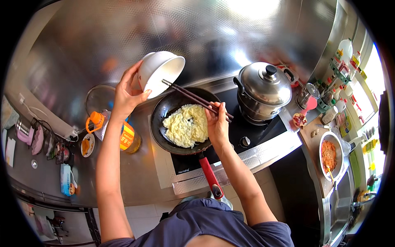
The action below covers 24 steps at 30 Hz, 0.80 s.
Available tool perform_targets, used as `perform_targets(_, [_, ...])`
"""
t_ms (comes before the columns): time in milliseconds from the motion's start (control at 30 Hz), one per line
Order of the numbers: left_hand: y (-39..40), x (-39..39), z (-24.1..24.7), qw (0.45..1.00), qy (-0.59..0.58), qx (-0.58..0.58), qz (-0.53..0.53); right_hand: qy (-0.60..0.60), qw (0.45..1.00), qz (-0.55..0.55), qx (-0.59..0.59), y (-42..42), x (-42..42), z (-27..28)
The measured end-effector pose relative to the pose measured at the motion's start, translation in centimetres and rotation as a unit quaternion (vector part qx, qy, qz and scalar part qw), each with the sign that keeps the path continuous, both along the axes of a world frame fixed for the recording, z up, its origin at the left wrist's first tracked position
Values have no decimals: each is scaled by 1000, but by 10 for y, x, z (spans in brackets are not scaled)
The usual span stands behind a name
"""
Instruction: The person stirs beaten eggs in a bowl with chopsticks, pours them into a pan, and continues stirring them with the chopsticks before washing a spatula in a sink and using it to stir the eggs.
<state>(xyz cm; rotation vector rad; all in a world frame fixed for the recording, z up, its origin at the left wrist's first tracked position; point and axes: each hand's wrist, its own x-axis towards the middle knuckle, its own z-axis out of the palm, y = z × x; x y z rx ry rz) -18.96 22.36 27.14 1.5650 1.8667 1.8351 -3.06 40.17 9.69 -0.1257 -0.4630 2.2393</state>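
A white bowl (161, 69) is held tilted on its side in my left hand (129, 89), its mouth facing down and right above the far left rim of a frying pan. My right hand (218, 123) grips a pair of dark chopsticks (194, 98), whose tips reach into the bowl's mouth. Below them the black frying pan (159, 123) sits on the gas hob (226, 97), its red handle (209, 176) pointing towards me. Pale yellow scrambled egg (185, 126) lies in the middle of the pan. The pan's base and burner are hidden.
A lidded steel pot (264, 92) stands on the right burner. Left of the pan are an oil bottle (131, 139) and a small plate (90, 151). On the right counter sit a cut pomegranate (299, 120) and a bowl of shredded orange food (329, 156), beside the sink (339, 200).
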Motion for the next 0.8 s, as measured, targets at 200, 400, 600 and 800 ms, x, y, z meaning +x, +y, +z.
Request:
perform_targets(200, [6,1,-4,1000,-19,24,1,-26,999,-17,27,-8,-7,-3])
perform_targets(400, [-2,-1,-2,1000,-19,4,1,29,997,-58,46,24,-7,15])
perform_targets(600, [-2,4,0,1000,-30,3,1,-21,1000,3,22,15,1,-7])
perform_targets(800, [-2,7,2,999,-47,5,-5,-27,999,-7,33,20,-16,-3])
